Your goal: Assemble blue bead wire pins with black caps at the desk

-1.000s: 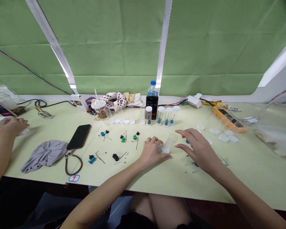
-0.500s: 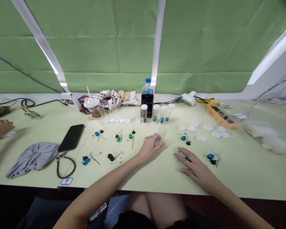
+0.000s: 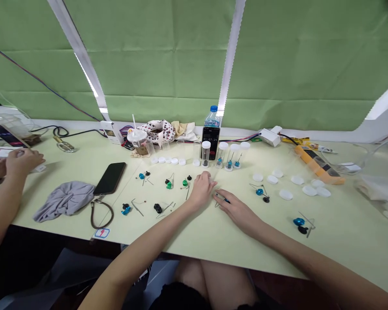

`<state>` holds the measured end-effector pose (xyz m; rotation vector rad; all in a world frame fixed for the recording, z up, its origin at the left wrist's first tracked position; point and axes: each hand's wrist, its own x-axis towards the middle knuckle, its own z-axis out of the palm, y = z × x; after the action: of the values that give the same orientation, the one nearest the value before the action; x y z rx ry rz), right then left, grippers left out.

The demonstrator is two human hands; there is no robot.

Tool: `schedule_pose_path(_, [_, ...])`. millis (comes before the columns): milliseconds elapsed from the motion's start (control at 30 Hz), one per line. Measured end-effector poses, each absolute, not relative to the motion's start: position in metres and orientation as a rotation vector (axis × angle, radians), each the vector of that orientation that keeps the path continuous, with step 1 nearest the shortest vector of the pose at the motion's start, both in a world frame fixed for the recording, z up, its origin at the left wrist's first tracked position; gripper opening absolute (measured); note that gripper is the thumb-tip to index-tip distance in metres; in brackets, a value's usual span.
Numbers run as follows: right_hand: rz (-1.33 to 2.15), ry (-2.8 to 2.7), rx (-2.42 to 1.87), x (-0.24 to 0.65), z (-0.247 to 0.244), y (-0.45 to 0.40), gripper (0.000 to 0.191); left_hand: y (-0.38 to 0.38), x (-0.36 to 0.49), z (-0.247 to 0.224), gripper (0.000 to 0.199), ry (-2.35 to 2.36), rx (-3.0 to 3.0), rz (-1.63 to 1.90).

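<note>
Room seems open between the right hand (image 3: 241, 212) and the obstructing capped tubes (image 3: 222, 156).

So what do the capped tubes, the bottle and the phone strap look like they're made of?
Capped tubes: probably clear, smooth plastic, since the blue parts show through; glass isn't ruled out.
Bottle: likely thin plastic, see-through with an opaque blue cap.
Phone strap: brown and smooth-looking, perhaps leather or imitation; I can't tell which.

My clear tube (image 3: 212, 181) is mostly hidden in my left hand (image 3: 201, 189), its tilt unclear. The blue part (image 3: 226, 200) lies partly covered by my right hand (image 3: 241, 212), thin wire (image 3: 217, 204) beside it.
</note>
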<state>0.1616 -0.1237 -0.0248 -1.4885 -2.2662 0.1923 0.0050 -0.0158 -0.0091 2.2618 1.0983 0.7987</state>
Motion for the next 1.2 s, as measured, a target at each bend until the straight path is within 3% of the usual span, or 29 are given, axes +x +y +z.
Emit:
schedule_pose_path(333, [0.367, -1.694, -1.493, 0.176, 0.011, -0.124, 0.032, -0.016, 0.0, -0.003, 0.027, 1.077, 2.04, 0.801])
schedule_pose_path(500, [0.394, -1.582, -1.515, 0.191, 0.011, -0.119, 0.028, -0.028, -0.007, 0.008, 0.058, 1.119, 2.072, 0.898])
schedule_pose_path(733, [0.335, -1.724, -1.57, 0.209, 0.018, -0.124, 0.028, -0.053, -0.015, 0.018, 0.03, 0.74, 2.41, 1.49])
schedule_pose_path(833, [0.417, -1.852, -1.561, 0.208, 0.019, -0.122, 0.029, -0.056, -0.009, 0.013, 0.014, 0.594, 2.598, 1.189])
schedule_pose_path(1100, [0.516, -1.854, -1.57, 0.205, 0.008, -0.121, 0.034, -0.056, 0.01, 0.001, 0.032, 0.707, 2.708, 0.749])
schedule_pose_path(1200, [0.503, -1.836, -1.581, 0.205, 0.008, -0.121, 0.036, -0.057, 0.017, -0.002, 0.025, 0.715, 2.711, 0.699])
